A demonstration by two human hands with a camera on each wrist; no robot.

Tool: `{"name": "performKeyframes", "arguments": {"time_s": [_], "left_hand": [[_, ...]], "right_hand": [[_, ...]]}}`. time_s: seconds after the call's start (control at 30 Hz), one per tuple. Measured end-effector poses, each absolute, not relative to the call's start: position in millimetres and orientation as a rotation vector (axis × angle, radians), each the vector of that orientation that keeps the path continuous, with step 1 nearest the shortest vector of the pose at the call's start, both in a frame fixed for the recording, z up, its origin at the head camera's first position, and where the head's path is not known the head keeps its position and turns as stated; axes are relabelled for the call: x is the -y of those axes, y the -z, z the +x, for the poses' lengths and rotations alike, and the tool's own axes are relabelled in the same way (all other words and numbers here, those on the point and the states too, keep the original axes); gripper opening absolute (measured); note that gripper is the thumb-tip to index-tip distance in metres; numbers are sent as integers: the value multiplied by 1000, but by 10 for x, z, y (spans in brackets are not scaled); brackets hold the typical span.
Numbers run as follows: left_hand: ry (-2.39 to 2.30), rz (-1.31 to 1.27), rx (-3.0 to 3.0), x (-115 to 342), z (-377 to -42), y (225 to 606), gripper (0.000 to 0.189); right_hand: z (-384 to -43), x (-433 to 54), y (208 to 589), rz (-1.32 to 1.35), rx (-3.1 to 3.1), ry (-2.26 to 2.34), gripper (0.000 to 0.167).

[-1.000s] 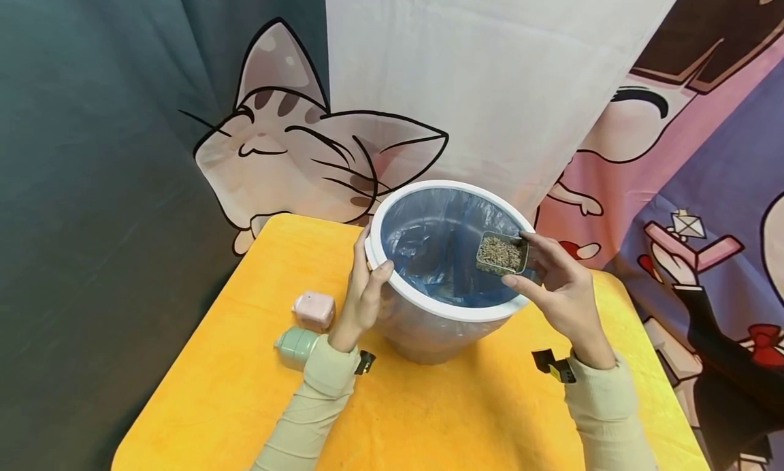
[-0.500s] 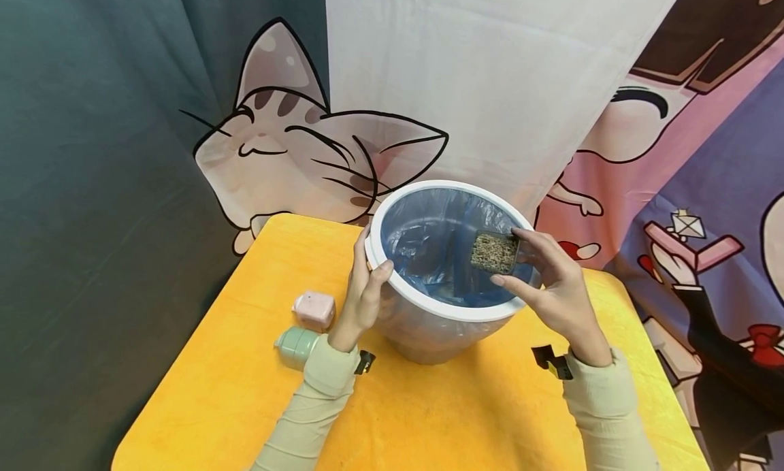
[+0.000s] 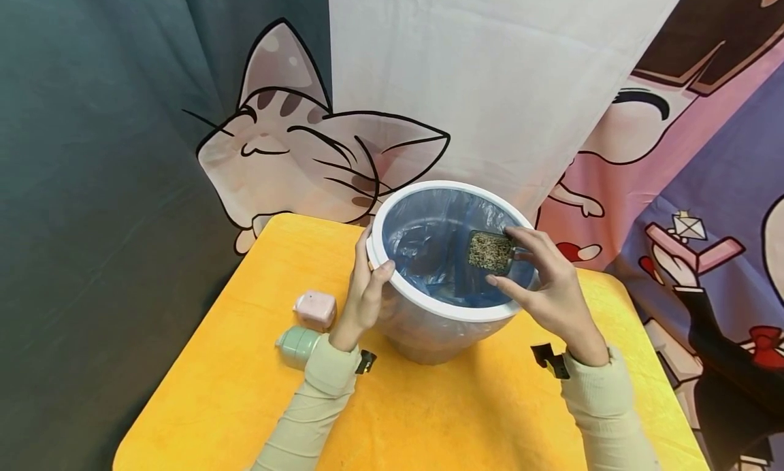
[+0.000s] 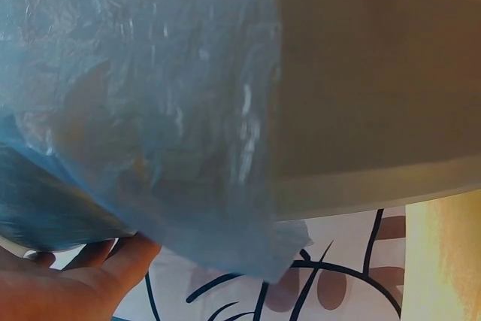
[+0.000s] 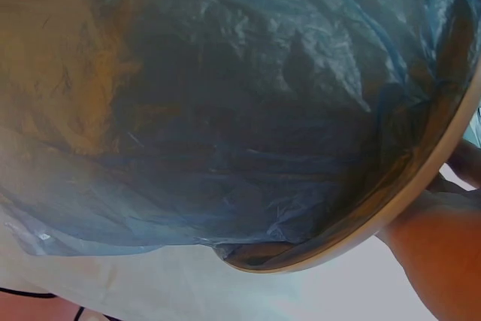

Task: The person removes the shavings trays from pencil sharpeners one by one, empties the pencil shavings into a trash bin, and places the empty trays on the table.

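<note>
A translucent trash can [image 3: 422, 335] with a white rim [image 3: 468, 314] stands on the table, lined with a blue plastic bag [image 3: 422, 243]. My left hand [image 3: 364, 294] grips the rim's left side, thumb on top. Over the can's mouth, my right hand [image 3: 551, 284] pinches a small square clear box [image 3: 490, 252] between thumb and fingers. Greyish-brown grains fill the box, which tilts toward the left. In the left wrist view, part of my left hand [image 4: 83, 283] shows below the bag [image 4: 165, 88]. The right wrist view has my right hand [image 5: 443, 253] at the rim; the box is hidden there.
Left of the can, a pink rounded object [image 3: 315, 310] lies on the yellow-covered table [image 3: 202, 362]. Next to it, close to the left sleeve, is a green bottle-like object [image 3: 298, 347]. Cartoon-printed curtains [image 3: 465, 83] hang behind the table.
My right hand has shifted a little to the left over the can with the box, which has tilted further. My left hand stays on the rim.
</note>
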State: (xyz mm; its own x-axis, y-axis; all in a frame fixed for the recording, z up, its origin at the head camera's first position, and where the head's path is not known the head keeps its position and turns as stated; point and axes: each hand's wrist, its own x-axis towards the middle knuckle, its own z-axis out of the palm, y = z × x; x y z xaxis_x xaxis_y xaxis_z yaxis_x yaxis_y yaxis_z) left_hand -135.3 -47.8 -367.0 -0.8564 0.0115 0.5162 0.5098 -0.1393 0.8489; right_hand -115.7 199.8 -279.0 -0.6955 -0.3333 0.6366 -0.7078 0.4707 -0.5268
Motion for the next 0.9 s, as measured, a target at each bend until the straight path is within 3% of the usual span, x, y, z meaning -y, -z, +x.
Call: {"name": "performKeyframes", "arguments": {"time_s": [0.37, 0.9], "left_hand": [[2071, -584, 1793, 478, -1352, 3670, 70], [2081, -586, 1790, 478, -1361, 3680, 69]], "right_hand": [[-1367, -2164, 3044, 886, 2283, -1049, 82], [-1175, -1960, 2788, 941, 2248, -945, 70]]}}
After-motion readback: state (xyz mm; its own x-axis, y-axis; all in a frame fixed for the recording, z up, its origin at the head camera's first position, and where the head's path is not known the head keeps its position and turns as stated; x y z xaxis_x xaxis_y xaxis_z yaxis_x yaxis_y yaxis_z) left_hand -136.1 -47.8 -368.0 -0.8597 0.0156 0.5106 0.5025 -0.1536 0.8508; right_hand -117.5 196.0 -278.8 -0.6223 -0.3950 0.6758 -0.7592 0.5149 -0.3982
